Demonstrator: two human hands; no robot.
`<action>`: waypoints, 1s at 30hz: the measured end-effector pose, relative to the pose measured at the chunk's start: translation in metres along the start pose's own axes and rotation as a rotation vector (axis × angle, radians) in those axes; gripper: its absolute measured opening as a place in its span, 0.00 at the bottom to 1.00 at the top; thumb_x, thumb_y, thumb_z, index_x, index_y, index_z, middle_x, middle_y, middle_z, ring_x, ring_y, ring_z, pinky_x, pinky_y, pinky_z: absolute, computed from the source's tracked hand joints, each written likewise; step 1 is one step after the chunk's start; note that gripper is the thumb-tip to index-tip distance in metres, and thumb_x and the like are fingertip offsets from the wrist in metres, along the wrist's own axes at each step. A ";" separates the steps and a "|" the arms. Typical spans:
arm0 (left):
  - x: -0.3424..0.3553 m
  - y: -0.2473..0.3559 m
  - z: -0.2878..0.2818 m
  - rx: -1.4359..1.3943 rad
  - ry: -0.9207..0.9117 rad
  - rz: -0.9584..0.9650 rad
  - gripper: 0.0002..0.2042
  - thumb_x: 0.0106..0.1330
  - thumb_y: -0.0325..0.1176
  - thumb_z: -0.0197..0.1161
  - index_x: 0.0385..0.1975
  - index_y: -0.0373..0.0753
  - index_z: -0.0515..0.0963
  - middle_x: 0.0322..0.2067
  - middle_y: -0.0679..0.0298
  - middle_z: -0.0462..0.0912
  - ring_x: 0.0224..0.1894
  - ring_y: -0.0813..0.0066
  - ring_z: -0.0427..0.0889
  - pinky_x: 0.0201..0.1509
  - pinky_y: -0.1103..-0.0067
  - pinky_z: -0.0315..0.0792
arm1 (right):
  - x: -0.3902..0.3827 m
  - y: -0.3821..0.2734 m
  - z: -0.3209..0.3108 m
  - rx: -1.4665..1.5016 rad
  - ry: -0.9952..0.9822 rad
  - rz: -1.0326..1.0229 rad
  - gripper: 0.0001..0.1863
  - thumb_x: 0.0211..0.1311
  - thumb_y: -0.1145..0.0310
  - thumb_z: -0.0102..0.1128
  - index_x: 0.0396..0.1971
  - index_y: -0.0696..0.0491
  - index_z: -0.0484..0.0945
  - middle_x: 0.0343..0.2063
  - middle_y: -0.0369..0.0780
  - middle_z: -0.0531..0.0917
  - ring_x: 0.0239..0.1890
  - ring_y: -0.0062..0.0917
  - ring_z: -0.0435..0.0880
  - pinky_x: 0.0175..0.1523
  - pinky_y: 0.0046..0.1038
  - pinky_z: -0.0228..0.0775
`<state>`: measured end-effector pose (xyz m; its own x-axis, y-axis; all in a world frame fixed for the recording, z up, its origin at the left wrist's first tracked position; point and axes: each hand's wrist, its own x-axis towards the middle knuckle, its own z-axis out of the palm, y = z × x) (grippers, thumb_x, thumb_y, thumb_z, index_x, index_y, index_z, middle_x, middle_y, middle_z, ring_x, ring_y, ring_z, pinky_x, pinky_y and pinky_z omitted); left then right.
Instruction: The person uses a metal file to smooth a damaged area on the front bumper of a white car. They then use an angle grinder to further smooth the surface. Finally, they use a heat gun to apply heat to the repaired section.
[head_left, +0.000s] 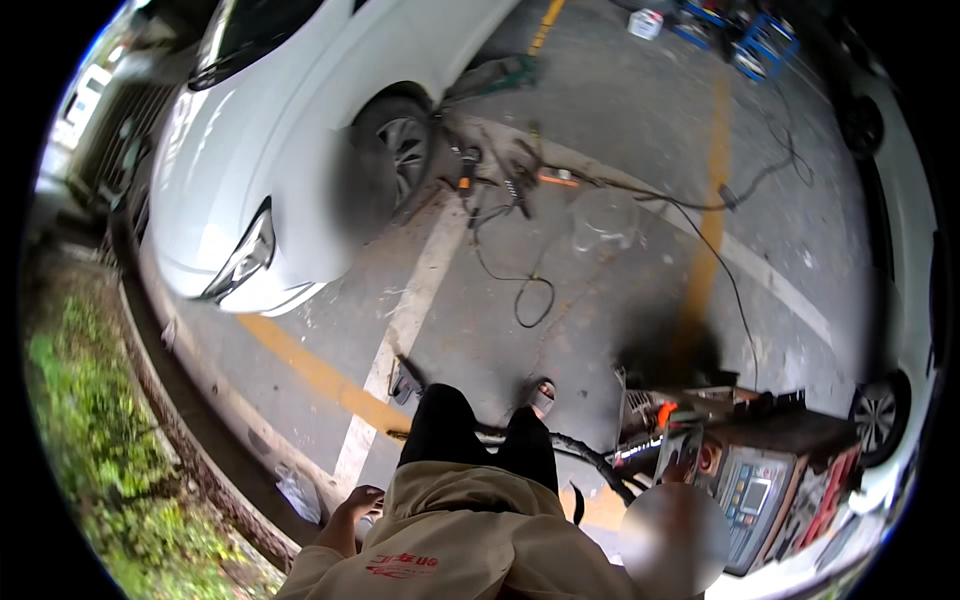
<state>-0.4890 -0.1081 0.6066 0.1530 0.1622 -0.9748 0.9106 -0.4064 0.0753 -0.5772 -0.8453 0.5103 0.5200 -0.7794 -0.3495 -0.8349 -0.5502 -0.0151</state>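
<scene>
Now | left hand (pixel 358 503) loosely curled, empty | right grip unclear, near control panel (pixel 752 498)

Soft, even daylight fills the scene, with no hard shadows on the asphalt; only a dim patch lies under the white car (pixel 300 130). Its hood shows pale sheen, not glare. Fisheye bending curves the painted lines away from the car, and a black rim rings the frame. Smeared, blurred patches sit beside the car's wheel and low right.
</scene>
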 end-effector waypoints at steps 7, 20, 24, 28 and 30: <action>-0.008 -0.055 0.070 -0.426 0.290 0.290 0.13 0.66 0.34 0.54 0.46 0.33 0.71 0.35 0.57 0.81 0.34 0.70 0.82 0.35 0.75 0.76 | 0.021 -0.033 -0.051 0.004 -0.220 0.143 0.36 0.65 0.47 0.45 0.64 0.58 0.57 0.63 0.52 0.60 0.65 0.44 0.58 0.67 0.37 0.51; -0.056 -0.262 0.156 -0.474 0.180 -0.030 0.06 0.61 0.27 0.53 0.23 0.37 0.73 0.19 0.65 0.74 0.21 0.77 0.74 0.27 0.80 0.72 | 0.086 0.031 0.027 0.013 -0.137 -0.003 0.56 0.52 0.31 0.49 0.68 0.56 0.41 0.67 0.54 0.48 0.70 0.47 0.45 0.70 0.41 0.41; 0.002 -0.274 0.165 -0.652 0.234 -0.094 0.05 0.57 0.26 0.53 0.19 0.36 0.71 0.17 0.64 0.73 0.17 0.77 0.71 0.21 0.83 0.68 | 0.072 0.050 0.022 0.060 -0.126 -0.176 0.54 0.54 0.40 0.56 0.67 0.60 0.39 0.65 0.60 0.49 0.68 0.50 0.47 0.70 0.39 0.43; 0.123 -0.160 0.227 -0.577 0.110 0.402 0.08 0.59 0.25 0.50 0.18 0.38 0.69 0.17 0.66 0.70 0.18 0.77 0.71 0.25 0.79 0.71 | 0.032 0.056 0.018 -0.027 0.033 -0.201 0.54 0.52 0.43 0.60 0.65 0.62 0.41 0.61 0.60 0.57 0.63 0.55 0.56 0.66 0.44 0.50; 0.151 -0.086 0.303 -0.694 -0.083 0.433 0.07 0.65 0.33 0.54 0.32 0.36 0.72 0.26 0.63 0.76 0.28 0.73 0.79 0.34 0.78 0.77 | 0.029 0.044 0.013 -0.083 0.096 -0.229 0.54 0.51 0.45 0.63 0.64 0.63 0.42 0.58 0.60 0.59 0.62 0.56 0.56 0.65 0.45 0.53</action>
<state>-0.6604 -0.3211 0.3898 0.5410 0.0403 -0.8401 0.8119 0.2357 0.5341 -0.6013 -0.8881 0.4874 0.7117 -0.6544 -0.2554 -0.6778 -0.7352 -0.0050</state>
